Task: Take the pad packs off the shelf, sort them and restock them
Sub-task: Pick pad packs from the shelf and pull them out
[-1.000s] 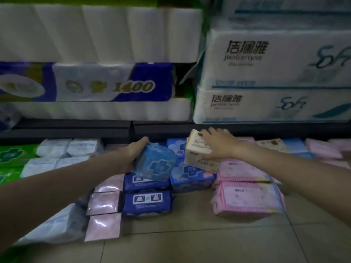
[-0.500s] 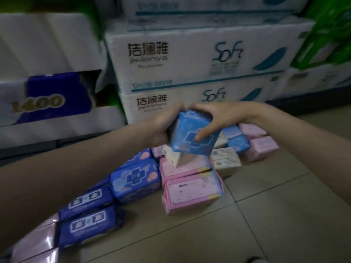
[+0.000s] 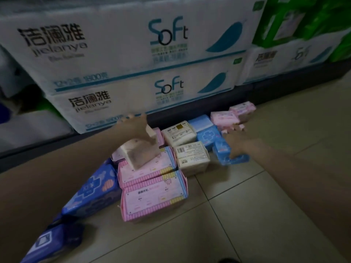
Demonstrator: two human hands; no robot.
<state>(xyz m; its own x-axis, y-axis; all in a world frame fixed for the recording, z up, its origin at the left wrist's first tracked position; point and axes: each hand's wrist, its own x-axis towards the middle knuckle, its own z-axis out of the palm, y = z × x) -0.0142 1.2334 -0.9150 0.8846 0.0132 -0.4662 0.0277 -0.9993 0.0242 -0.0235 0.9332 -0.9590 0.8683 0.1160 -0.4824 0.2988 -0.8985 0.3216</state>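
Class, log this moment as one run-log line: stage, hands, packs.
stage: sorting on floor | left hand: over tilted cream pack, grip unclear | right hand: on blue pack, grip unclear

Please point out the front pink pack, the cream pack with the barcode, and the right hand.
Front pink pack (image 3: 154,198): head view, top face.
Cream pack with the barcode (image 3: 191,155): head view, top label.
Right hand (image 3: 236,140): head view, back of hand.

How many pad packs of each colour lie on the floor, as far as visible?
Pink packs: 5
Cream packs: 3
Light blue packs: 3
Dark blue packs: 2
Total: 13; blurred edges may hide more.
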